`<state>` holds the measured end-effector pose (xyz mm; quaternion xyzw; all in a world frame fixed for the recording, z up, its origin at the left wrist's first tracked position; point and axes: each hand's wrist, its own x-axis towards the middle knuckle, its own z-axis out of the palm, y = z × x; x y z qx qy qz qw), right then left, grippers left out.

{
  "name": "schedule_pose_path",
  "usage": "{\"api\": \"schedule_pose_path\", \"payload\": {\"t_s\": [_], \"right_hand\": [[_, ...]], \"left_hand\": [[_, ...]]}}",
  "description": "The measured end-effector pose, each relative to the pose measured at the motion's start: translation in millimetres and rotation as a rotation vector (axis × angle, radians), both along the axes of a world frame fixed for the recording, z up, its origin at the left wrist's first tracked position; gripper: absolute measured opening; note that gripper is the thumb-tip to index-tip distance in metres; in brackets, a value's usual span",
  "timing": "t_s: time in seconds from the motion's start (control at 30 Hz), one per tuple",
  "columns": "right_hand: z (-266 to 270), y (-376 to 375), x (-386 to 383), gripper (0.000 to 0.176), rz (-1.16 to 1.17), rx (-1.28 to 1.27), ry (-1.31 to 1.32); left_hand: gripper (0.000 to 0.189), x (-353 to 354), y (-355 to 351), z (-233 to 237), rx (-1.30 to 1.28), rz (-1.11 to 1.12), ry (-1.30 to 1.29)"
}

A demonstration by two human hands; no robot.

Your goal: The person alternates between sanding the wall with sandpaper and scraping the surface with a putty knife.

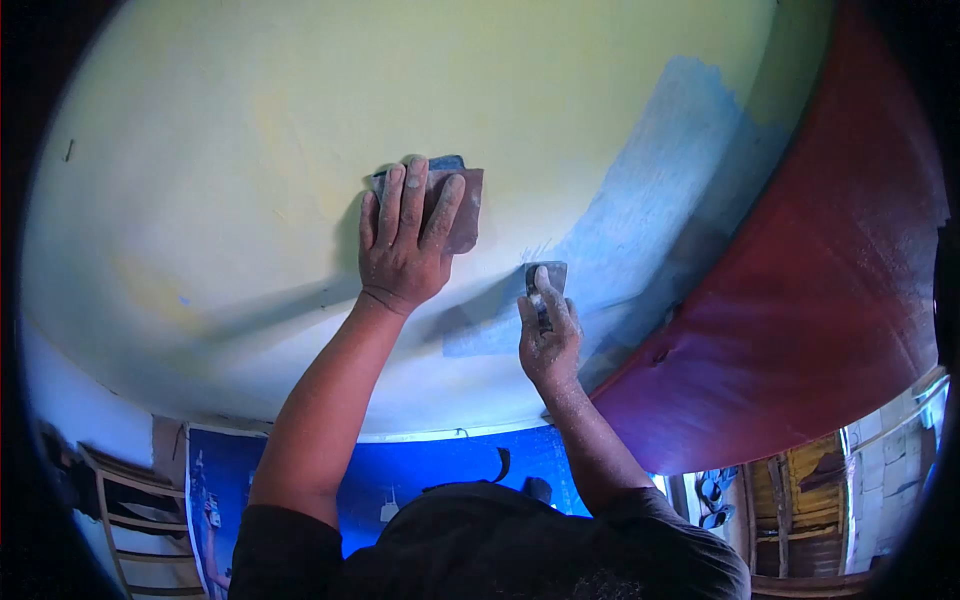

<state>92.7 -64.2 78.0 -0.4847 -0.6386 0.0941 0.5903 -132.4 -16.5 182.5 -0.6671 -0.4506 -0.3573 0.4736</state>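
My left hand (405,235) lies flat with its fingers stretched over a brown sheet of sandpaper (465,215), pressing it against the pale yellow wall (250,120). A dark blue edge of something shows behind the sheet, above my fingers. Lower and to the right, my right hand (550,335) is closed around a small putty knife (550,272). Its grey blade touches the wall at the border of a bluish bare patch (660,180). Whitish dust covers the fingers of both hands.
A large dark red sheet (800,290) curves along the right side. Below the wall hangs a blue printed banner (400,460). A wooden rack (140,530) stands at lower left. Several dark sandals (715,495) hang at lower right. A small nail (69,150) sticks out at far left.
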Motion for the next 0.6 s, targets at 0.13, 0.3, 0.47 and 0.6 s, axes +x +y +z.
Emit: {"api": "schedule_pose_path", "payload": {"t_s": [0.13, 0.3, 0.47, 0.6], "right_hand": [[19.5, 4.8, -1.7, 0.048, -0.023, 0.113, 0.038], [8.2, -4.7, -8.3, 0.05, -0.039, -0.003, 0.033], [18.6, -2.6, -14.1, 0.049, -0.048, 0.048, 0.057], [18.6, -0.5, -16.5, 0.048, -0.059, 0.046, 0.091]], "left_hand": [[0.067, -1.6, -3.2, -4.3, -0.024, 0.01, -0.011], [0.07, -3.6, -0.1, -3.1, -0.015, -0.018, 0.001], [0.071, -4.2, 1.4, 1.0, -0.019, -0.024, 0.008], [0.071, -5.0, 1.1, -1.5, -0.004, -0.044, 0.013]]}}
